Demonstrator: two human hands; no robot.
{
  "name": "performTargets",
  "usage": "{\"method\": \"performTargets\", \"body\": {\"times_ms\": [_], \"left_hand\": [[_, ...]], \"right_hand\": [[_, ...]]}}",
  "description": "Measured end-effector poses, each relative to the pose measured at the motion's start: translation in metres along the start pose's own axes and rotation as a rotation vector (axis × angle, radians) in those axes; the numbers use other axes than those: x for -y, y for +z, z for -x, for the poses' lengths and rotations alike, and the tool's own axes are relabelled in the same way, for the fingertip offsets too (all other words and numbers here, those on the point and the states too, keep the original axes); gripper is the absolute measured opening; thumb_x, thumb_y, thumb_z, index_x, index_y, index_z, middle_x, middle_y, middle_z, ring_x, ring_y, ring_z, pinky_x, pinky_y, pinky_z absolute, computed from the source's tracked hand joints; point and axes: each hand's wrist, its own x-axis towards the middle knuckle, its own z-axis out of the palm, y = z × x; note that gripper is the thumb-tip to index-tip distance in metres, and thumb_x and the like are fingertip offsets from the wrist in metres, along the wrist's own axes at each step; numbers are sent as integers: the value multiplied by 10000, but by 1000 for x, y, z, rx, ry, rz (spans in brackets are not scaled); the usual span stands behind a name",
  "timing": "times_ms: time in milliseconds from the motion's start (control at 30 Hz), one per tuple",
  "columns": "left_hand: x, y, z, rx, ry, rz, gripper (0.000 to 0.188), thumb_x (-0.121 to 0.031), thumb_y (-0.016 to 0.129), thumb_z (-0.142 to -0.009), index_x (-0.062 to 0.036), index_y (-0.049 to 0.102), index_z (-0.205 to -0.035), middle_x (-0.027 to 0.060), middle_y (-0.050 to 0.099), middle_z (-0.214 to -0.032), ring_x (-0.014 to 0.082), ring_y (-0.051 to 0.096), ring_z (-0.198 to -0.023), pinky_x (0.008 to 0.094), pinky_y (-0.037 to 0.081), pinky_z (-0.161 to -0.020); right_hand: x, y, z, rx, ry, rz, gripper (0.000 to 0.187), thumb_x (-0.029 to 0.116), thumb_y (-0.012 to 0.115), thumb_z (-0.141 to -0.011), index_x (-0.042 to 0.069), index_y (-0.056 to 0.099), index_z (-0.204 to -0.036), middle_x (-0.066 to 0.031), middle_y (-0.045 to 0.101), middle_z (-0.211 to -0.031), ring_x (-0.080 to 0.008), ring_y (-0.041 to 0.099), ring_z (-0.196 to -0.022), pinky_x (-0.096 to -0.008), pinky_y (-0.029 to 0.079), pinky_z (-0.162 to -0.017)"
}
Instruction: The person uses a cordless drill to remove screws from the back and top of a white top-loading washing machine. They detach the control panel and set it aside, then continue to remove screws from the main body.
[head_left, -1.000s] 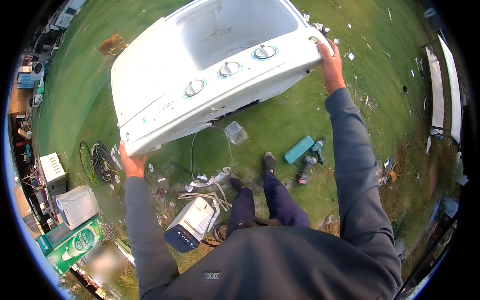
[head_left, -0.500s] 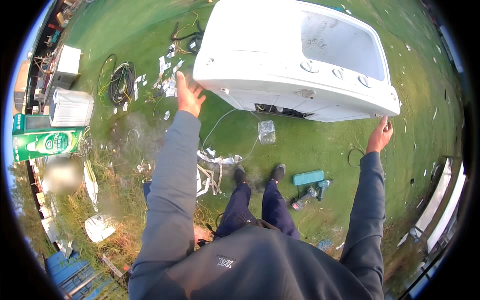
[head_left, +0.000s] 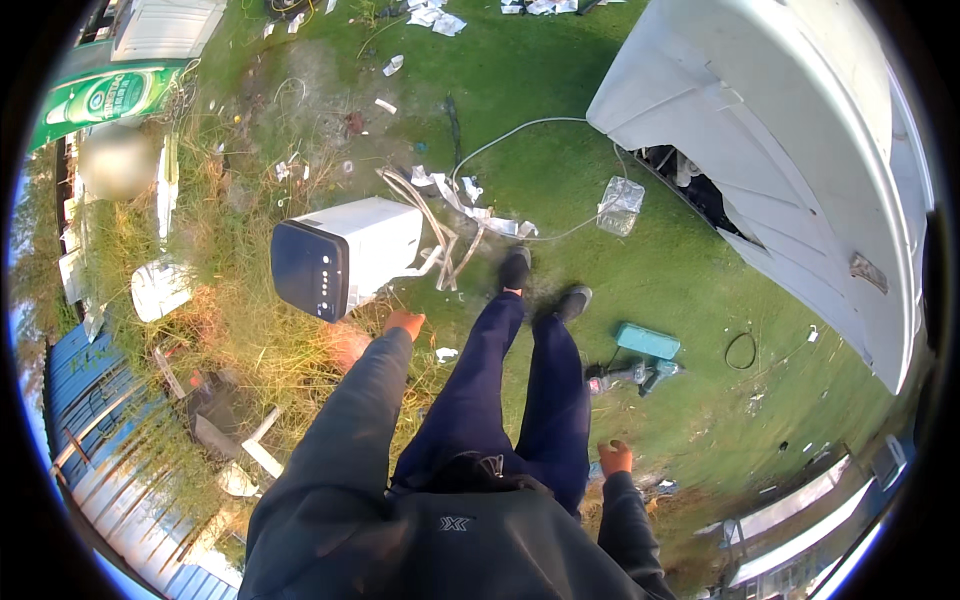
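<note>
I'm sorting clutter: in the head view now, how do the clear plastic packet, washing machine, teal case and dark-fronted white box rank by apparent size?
1. Washing machine
2. Dark-fronted white box
3. Teal case and clear plastic packet: they look too alike to rank.

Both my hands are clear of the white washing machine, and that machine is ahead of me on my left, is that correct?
Not quite: the white washing machine is ahead of you on your right, as the head view shows. Your left hand and right hand are both clear of it.
</note>
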Motion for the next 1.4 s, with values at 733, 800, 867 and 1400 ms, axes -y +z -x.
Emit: {"method": "performTargets", "body": {"times_ms": [733,800,867,1400], "left_hand": [[-303,26,-431,-424,451,-189,448,-317,838,-793,-160,652,-1168,134,699,-1112,353,650,-1100,486,506,-884],[-311,31,-445,-398,512,-183,439,-314,840,-791,-139,649,-1145,138,705,-1085,354,658,-1069,483,507,-863],[-316,43,-462,-377,619,-156,419,-308,848,-782,-104,651,-1091,146,713,-1019,360,670,-1001,478,509,-825],[-253,15,-575,-249,716,-23,103,-111,704,-852,-11,685,-862,12,642,-710,82,544,-656,270,437,-610]], "right_hand": [[-13,253,-362,-25,36,-675,299,262,654,-1012,-30,707,-1055,-56,720,-876,-107,636,-804,-304,521,-727],[-7,265,-360,-33,-4,-704,293,244,644,-1018,-40,703,-1059,-64,728,-887,-108,647,-813,-300,526,-721],[2,255,-362,-10,53,-696,290,234,639,-1020,-46,701,-1062,-67,731,-891,-109,651,-818,-297,528,-721],[-47,240,-416,-544,496,-416,449,310,700,-868,-64,688,-1115,-222,752,-934,-336,739,-863,-399,564,-837]]}}
